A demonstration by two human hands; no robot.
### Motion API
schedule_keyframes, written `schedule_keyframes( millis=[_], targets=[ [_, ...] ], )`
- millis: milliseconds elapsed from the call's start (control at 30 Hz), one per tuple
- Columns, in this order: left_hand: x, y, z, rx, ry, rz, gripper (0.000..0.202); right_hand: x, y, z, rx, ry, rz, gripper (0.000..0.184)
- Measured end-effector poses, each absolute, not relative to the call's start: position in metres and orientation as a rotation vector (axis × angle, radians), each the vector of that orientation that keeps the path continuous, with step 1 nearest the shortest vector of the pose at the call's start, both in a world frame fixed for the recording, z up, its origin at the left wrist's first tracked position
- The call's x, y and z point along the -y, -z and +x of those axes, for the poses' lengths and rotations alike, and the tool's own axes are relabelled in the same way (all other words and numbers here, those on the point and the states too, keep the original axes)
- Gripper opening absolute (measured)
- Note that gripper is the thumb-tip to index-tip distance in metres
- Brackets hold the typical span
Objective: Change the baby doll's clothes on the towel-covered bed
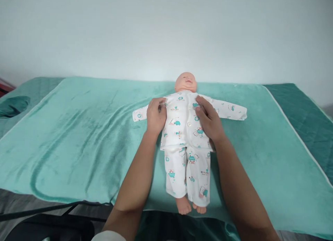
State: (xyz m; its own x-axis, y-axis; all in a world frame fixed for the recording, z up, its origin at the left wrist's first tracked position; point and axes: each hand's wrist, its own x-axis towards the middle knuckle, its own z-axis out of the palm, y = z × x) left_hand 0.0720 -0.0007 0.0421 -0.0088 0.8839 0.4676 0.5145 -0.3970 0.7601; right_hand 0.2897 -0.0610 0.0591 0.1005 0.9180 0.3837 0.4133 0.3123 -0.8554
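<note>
A baby doll (pixel 186 82) lies on its back, head at the far side and bare feet towards me. It wears a white long-sleeved shirt (pixel 179 130) with small green and orange prints, closed at the front, where a button (pixel 189 124) shows. Matching trousers (pixel 199 171) cover its legs. My left hand (pixel 156 116) rests against the shirt's left side near the armpit, fingers curved and thumb apart. On the right side of the chest lies my right hand (pixel 210 120), its fingers and thumb apart on the cloth. Both sleeves stretch outwards.
A light green plush cover (pixel 73 140) with wrinkles on the left lies over the bed. Darker quilted fabric (pixel 299 119) shows at the right. Behind stands a pale wall (pixel 166 32). A black object (pixel 52 229) is at the lower left, below the bed's front edge.
</note>
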Motion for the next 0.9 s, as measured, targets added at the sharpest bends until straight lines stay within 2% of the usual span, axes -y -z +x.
schedule_keyframes(
  millis=[100,200,333,600,767,900],
  targets=[
    [0.006,-0.028,0.059,-1.571,-1.249,2.168,0.052,0.054,-0.041,0.309,1.548,-0.513,-1.424,0.055],
    [0.017,-0.019,0.04,-1.777,-1.06,2.254,0.064,0.054,-0.024,0.34,1.693,-0.256,-1.615,0.055],
    [0.024,-0.007,0.012,-2.026,-0.883,2.115,0.064,0.07,-0.01,0.39,1.725,-0.038,-1.912,0.058],
    [0.015,0.007,-0.018,-2.129,-0.815,1.986,0.063,0.107,0.002,0.426,1.665,0.045,-2.112,0.063],
    [0.013,0.007,-0.021,-2.237,-0.976,1.842,0.058,0.128,0.001,0.407,1.588,0.036,-2.059,0.06],
    [0.015,0.009,-0.022,-2.239,-1.024,1.834,0.056,0.167,-0.005,0.375,1.522,-0.096,-1.811,0.051]
  ],
)
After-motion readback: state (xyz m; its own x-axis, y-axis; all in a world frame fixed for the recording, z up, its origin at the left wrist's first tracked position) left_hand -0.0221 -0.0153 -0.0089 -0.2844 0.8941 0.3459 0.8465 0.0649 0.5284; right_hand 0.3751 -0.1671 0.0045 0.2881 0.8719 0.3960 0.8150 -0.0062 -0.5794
